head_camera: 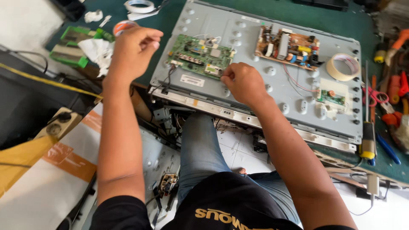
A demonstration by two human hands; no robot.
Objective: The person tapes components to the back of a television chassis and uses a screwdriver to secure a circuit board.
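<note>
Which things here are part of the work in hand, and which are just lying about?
In use:
right hand on green circuit board
left hand raised beside it
grey metal back panel

Lying about:
tape roll
brown circuit board
yellow-handled screwdriver
crumpled paper

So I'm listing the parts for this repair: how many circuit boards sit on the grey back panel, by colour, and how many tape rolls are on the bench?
Green circuit boards on the grey back panel: 2, the large board by the right hand, and a small board
Brown circuit board: 1
Tape rolls: 2, a tan roll and a white roll
Total: 5
</note>
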